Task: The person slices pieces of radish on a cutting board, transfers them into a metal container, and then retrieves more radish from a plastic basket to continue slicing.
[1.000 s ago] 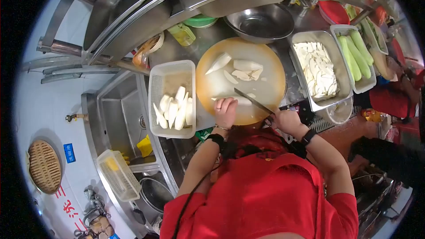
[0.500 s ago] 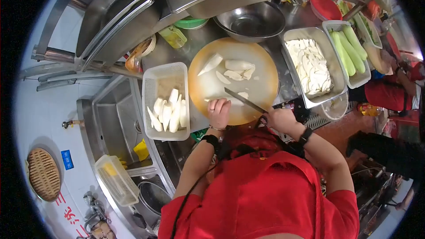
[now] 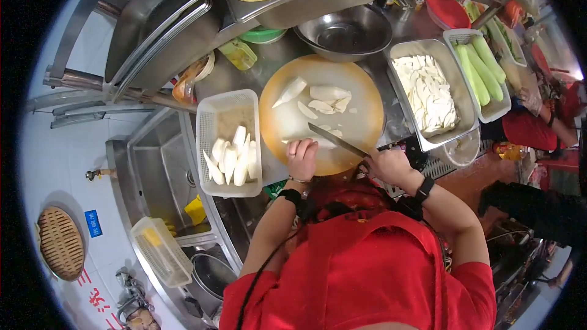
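Note:
My right hand [image 3: 390,166] grips the handle of a kitchen knife [image 3: 337,140]. Its blade slants up and left over a round cutting board [image 3: 287,110]. With curled fingers, my left hand [image 3: 302,157] presses a white peeled shoot [image 3: 325,145] against the board, close beside the blade. A few thin slices lie by the knife. Higher on the board rest a tapered shoot piece [image 3: 291,91], a thicker shoot piece [image 3: 330,93] and several cut slices [image 3: 321,106].
Left of the board stands a white basket [image 3: 227,99] with several peeled shoots. To the right are a metal pan of white slices [image 3: 426,91] and a basket of green gourds [image 3: 474,70]. A metal bowl [image 3: 345,30] sits behind. Another person's arm [image 3: 553,119] shows far right.
The view has shifted very slightly. Both hands, the knife and the shoot pieces stay in nearly the same places. At far right, the other person's arm has moved.

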Motion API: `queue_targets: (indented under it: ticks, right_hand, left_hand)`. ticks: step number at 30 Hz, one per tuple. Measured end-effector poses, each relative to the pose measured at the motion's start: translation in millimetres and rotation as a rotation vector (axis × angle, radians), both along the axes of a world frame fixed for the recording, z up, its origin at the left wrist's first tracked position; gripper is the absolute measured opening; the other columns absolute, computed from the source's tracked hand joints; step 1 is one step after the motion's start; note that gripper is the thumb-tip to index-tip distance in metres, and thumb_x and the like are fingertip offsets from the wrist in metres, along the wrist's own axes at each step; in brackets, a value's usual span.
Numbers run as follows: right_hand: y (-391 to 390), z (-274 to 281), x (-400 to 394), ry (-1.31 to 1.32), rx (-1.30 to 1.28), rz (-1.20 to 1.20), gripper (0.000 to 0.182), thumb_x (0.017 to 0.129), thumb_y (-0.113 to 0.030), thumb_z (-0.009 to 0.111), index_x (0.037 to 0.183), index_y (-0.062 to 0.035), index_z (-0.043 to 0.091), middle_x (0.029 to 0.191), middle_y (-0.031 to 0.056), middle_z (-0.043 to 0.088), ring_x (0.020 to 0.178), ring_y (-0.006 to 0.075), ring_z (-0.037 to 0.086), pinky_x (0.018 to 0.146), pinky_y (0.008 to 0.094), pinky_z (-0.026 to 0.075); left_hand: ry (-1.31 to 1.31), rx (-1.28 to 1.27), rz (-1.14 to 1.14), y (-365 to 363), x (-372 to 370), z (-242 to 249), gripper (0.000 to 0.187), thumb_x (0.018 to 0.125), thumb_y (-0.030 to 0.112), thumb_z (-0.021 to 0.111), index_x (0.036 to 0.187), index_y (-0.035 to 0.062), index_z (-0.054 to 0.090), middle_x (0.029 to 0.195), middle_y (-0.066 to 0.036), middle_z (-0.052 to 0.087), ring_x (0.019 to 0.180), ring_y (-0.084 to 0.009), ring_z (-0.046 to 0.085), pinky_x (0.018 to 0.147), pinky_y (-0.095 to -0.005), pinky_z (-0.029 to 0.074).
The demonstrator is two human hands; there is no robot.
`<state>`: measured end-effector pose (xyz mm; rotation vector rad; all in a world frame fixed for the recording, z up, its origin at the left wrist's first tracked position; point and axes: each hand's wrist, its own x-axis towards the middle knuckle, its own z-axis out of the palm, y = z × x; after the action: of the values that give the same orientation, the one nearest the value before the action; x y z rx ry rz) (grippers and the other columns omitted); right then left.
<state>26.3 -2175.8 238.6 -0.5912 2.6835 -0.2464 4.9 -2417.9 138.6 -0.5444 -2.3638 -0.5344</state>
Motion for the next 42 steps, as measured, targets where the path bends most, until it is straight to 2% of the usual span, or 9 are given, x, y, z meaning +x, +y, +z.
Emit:
queue_targets:
  ticks: [4, 12, 18, 25, 28, 31, 37, 39, 42]
  right_hand:
    - [-5.1, -36.7, 4.1, 0.136, -0.065, 0.007, 0.023, 0.085, -0.027, 0.047, 0.081, -0.0058, 0.054, 0.06, 0.0119, 0.06, 0.054, 0.028, 0.061, 0.047, 0.0388, 0.047]
    - [-8.9, -26.5, 8.1, 0.113, -0.061, -0.021, 0.021, 0.084, -0.025, 0.046, 0.08, -0.006, 0.054, 0.058, 0.0097, 0.06, 0.05, 0.0248, 0.06, 0.043, 0.0372, 0.045]
    - [-6.9, -6.6, 2.6, 0.121, -0.017, 0.026, 0.018, 0.081, -0.021, 0.048, 0.089, -0.0047, 0.05, 0.056, 0.01, 0.058, 0.049, 0.0255, 0.06, 0.043, 0.0364, 0.046]
    - [-8.3, -34.9, 3.4, 0.094, -0.021, 0.031, 0.02, 0.083, -0.023, 0.048, 0.087, -0.0039, 0.05, 0.057, 0.0106, 0.059, 0.05, 0.0262, 0.059, 0.044, 0.0376, 0.046]
    - [-6.6, -14.4, 3.0, 0.164, -0.071, 0.051, 0.018, 0.081, -0.023, 0.048, 0.08, -0.0055, 0.052, 0.056, 0.0108, 0.058, 0.049, 0.0269, 0.059, 0.042, 0.037, 0.046]
    - [-12.8, -53.8, 6.9, 0.168, -0.071, 0.016, 0.02, 0.083, -0.025, 0.047, 0.078, -0.0064, 0.053, 0.056, 0.0105, 0.058, 0.049, 0.0269, 0.059, 0.042, 0.0377, 0.046]
    - [-10.4, -17.5, 2.9, 0.062, -0.037, 0.016, 0.017, 0.08, -0.021, 0.048, 0.082, -0.0052, 0.054, 0.059, 0.0118, 0.06, 0.051, 0.0269, 0.06, 0.042, 0.0376, 0.046]
    - [-18.0, -45.3, 5.9, 0.138, -0.134, -0.002, 0.03, 0.084, -0.033, 0.049, 0.081, -0.0035, 0.052, 0.054, 0.0131, 0.057, 0.046, 0.029, 0.058, 0.041, 0.04, 0.045]
    - [-18.6, -48.6, -2.3, 0.17, -0.078, 0.004, 0.03, 0.083, -0.032, 0.05, 0.078, -0.0032, 0.052, 0.054, 0.0132, 0.058, 0.046, 0.0292, 0.058, 0.04, 0.0404, 0.045]
  left_hand:
    - [-0.035, 0.013, -0.008, -1.5, 5.0, -5.2, 0.017, 0.066, 0.009, 0.062, 0.082, 0.011, 0.061, 0.093, -0.001, 0.053, 0.085, -0.0217, 0.049, 0.078, -0.0374, 0.04]
    - [-0.036, 0.023, -0.016, -1.0, 2.1, -0.9, 0.017, 0.066, 0.008, 0.062, 0.082, 0.0114, 0.061, 0.092, -0.001, 0.053, 0.084, -0.022, 0.049, 0.078, -0.0378, 0.04]
    - [-0.059, 0.056, -0.016, -1.9, 1.1, -5.7, 0.017, 0.066, 0.008, 0.063, 0.082, 0.0114, 0.061, 0.088, -0.002, 0.051, 0.083, -0.0227, 0.049, 0.078, -0.0381, 0.04]
    - [-0.013, 0.038, 0.006, -1.2, 4.2, 1.1, 0.017, 0.065, 0.007, 0.064, 0.081, 0.011, 0.061, 0.087, -0.002, 0.051, 0.083, -0.0233, 0.049, 0.076, -0.0379, 0.041]
    - [-0.02, 0.055, 0.019, 2.1, 4.0, -2.5, 0.017, 0.065, 0.006, 0.064, 0.081, 0.0108, 0.061, 0.087, -0.002, 0.051, 0.083, -0.0228, 0.049, 0.076, -0.0376, 0.041]
    - [0.004, 0.061, 0.013, 2.9, -0.5, -0.1, 0.018, 0.065, 0.006, 0.064, 0.081, 0.0108, 0.061, 0.086, -0.002, 0.051, 0.082, -0.0226, 0.049, 0.075, -0.0372, 0.041]
    - [-0.016, 0.051, 0.006, 0.2, 2.5, -1.0, 0.019, 0.064, 0.007, 0.064, 0.082, 0.0109, 0.061, 0.086, -0.002, 0.051, 0.081, -0.0229, 0.049, 0.075, -0.0374, 0.04]
    - [-0.047, 0.045, 0.005, -1.2, 7.9, -3.2, 0.019, 0.065, 0.008, 0.064, 0.084, 0.0107, 0.06, 0.086, -0.003, 0.051, 0.082, -0.0233, 0.049, 0.076, -0.0376, 0.04]
    - [-0.087, 0.115, 0.019, -3.5, -2.7, -3.1, 0.018, 0.068, 0.008, 0.064, 0.085, 0.01, 0.06, 0.088, -0.003, 0.052, 0.084, -0.0246, 0.05, 0.078, -0.0381, 0.039]
